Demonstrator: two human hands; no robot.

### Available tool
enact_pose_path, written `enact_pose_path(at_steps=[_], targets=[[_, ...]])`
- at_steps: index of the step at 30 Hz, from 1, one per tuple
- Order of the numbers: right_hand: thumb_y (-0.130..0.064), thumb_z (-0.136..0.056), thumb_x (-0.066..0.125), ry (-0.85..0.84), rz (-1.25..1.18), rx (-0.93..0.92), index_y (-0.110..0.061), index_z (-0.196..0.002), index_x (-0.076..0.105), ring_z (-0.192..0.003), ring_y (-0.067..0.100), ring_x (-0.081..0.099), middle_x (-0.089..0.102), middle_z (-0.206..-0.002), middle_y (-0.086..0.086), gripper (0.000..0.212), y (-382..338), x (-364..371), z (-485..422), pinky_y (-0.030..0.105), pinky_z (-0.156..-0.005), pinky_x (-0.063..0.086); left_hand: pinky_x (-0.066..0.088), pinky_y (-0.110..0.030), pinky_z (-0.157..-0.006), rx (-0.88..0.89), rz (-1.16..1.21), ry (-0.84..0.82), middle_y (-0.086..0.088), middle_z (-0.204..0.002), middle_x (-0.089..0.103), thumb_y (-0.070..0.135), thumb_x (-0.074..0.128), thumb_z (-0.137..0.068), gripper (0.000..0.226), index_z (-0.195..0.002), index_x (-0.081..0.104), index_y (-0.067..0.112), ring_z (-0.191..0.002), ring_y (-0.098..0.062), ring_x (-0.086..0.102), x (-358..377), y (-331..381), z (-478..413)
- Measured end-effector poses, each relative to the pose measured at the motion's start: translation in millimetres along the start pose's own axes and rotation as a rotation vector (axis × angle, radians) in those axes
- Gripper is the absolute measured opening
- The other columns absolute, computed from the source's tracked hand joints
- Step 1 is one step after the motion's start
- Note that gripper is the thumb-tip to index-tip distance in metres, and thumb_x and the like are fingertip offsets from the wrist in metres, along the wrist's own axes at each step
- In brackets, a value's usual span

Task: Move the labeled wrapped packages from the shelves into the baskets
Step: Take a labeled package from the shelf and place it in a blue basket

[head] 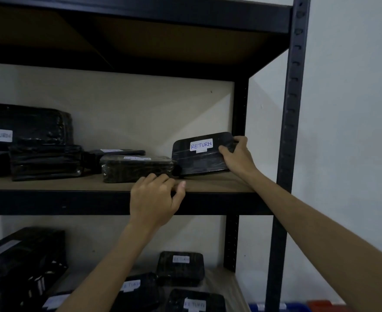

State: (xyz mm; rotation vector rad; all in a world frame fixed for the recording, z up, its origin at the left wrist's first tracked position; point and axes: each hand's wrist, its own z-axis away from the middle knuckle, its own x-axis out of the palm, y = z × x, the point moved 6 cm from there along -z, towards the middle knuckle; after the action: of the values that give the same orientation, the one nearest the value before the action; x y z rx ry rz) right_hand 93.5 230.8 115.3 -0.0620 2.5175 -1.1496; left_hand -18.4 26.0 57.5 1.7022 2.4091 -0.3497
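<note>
On the middle shelf, wrapped packages sit stacked at far left. The left hand rests on the shelf lip with the arm reaching up, its fingers loosely bent against the front of a flat package — gripping nothing. Just right of it, the right hand grips the RETURN package by its right end, thumb on the face, holding it tipped up on the board. This looks like the pick-up step. Next comes a clean lift and a carry down to the 2 baskets, glimpsed at bottom right.
</note>
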Motion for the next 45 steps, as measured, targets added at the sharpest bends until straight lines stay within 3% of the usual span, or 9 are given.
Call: enact_pose_path(at_steps=[5, 9, 11, 17, 22, 29, 35, 41, 45], targets=[[-0.012, -0.096, 0.045, 0.013, 0.071, -0.138, -0.02, -0.147, 0.013, -0.096, 0.016, 0.054, 0.043, -0.136, 0.012, 0.06, -10.8, 6.6, 3.3, 0.003, -0.056, 0.039, 0.033, -0.025, -0.054, -0.003, 0.003, -0.013, 0.001, -0.062, 0.065, 0.04, 0.036, -0.093, 0.05, -0.066, 0.07, 0.014, -0.055, -0.019, 0.057, -0.4, 1.0, -0.3], [-0.012, -0.098, 0.043, 0.036, 0.102, -0.205, -0.018, -0.148, 0.018, -0.084, 0.006, 0.044, 0.033, -0.136, 0.016, 0.056, -22.8, 6.1, 9.8, -0.006, -0.053, 0.033, 0.035, -0.026, -0.054, -0.011, 0.002, -0.018, 0.002, -0.063, 0.065, 0.041, 0.037, -0.092, 0.05, -0.067, 0.071, 0.014, -0.056, -0.019, 0.057, -0.3, 1.2, -0.7], [-0.015, -0.098, 0.044, 0.066, 0.119, -0.226, -0.016, -0.145, 0.022, -0.095, 0.012, 0.047, 0.032, -0.137, 0.016, 0.052, -26.4, 5.3, 12.8, -0.005, -0.059, 0.034, 0.034, -0.026, -0.055, -0.012, -0.003, -0.023, 0.002, -0.063, 0.065, 0.04, 0.038, -0.091, 0.048, -0.066, 0.07, 0.015, -0.056, -0.019, 0.057, -0.8, 1.6, -0.8], [-0.017, -0.096, 0.048, 0.173, 0.138, -0.334, -0.009, -0.138, 0.032, -0.107, 0.013, 0.044, 0.037, -0.134, 0.016, 0.045, -40.7, -8.3, 25.2, 0.02, -0.092, 0.041, 0.036, -0.026, -0.057, -0.032, 0.066, -0.105, 0.004, -0.066, 0.067, 0.041, 0.04, -0.09, 0.044, -0.069, 0.071, 0.018, -0.06, -0.017, 0.058, -2.2, 0.3, -2.8], [-0.017, -0.096, 0.048, 0.246, 0.151, -0.474, -0.007, -0.136, 0.034, -0.104, 0.005, 0.04, 0.038, -0.133, 0.013, 0.044, -66.9, -35.7, 46.2, -0.008, -0.076, 0.031, 0.037, -0.025, -0.066, -0.082, 0.185, -0.119, 0.005, -0.081, 0.069, 0.039, 0.04, -0.087, 0.036, -0.084, 0.07, 0.019, -0.075, -0.014, 0.057, -16.5, 5.2, -1.5], [-0.02, -0.095, 0.051, 0.332, 0.128, -0.559, -0.009, -0.134, 0.036, -0.104, 0.002, 0.041, 0.041, -0.13, 0.011, 0.044, -88.2, -85.0, 84.2, -0.002, -0.082, 0.037, 0.036, -0.023, -0.064, -0.077, 0.215, -0.135, 0.004, -0.084, 0.067, 0.038, 0.042, -0.085, 0.034, -0.09, 0.067, 0.016, -0.08, -0.014, 0.055, -41.0, 40.5, 10.5], [-0.022, -0.093, 0.052, 0.305, 0.058, -0.528, -0.012, -0.131, 0.038, -0.112, 0.016, 0.052, 0.047, -0.126, 0.007, 0.042, -71.6, -144.2, 118.9, 0.029, -0.09, 0.052, 0.041, -0.023, -0.07, -0.068, 0.287, -0.186, 0.004, -0.095, 0.068, 0.037, 0.042, -0.085, 0.038, -0.104, 0.067, 0.016, -0.089, -0.013, 0.056, -51.1, 88.5, 30.9], [-0.02, -0.094, 0.052, 0.243, 0.016, -0.391, -0.018, -0.132, 0.038, -0.113, 0.005, 0.049, 0.048, -0.126, -0.003, 0.041, -22.2, -211.9, 145.8, 0.025, -0.097, 0.045, 0.027, -0.004, -0.068, -0.075, 0.359, -0.248, 0.007, -0.102, 0.065, 0.037, 0.041, -0.085, 0.037, -0.107, 0.064, 0.019, -0.093, 0.002, 0.043, -51.5, 158.8, 50.0], [-0.019, -0.094, 0.052, 0.216, -0.003, -0.294, -0.019, -0.132, 0.038, -0.109, -0.008, 0.047, 0.048, -0.119, -0.012, 0.04, 18.9, -260.9, 161.0, 0.018, -0.094, 0.044, 0.042, -0.019, -0.077, -0.09, 0.398, -0.304, 0.001, -0.105, 0.066, 0.039, 0.041, -0.085, 0.04, -0.108, 0.065, 0.016, -0.097, -0.011, 0.055, -39.8, 213.2, 69.7]])
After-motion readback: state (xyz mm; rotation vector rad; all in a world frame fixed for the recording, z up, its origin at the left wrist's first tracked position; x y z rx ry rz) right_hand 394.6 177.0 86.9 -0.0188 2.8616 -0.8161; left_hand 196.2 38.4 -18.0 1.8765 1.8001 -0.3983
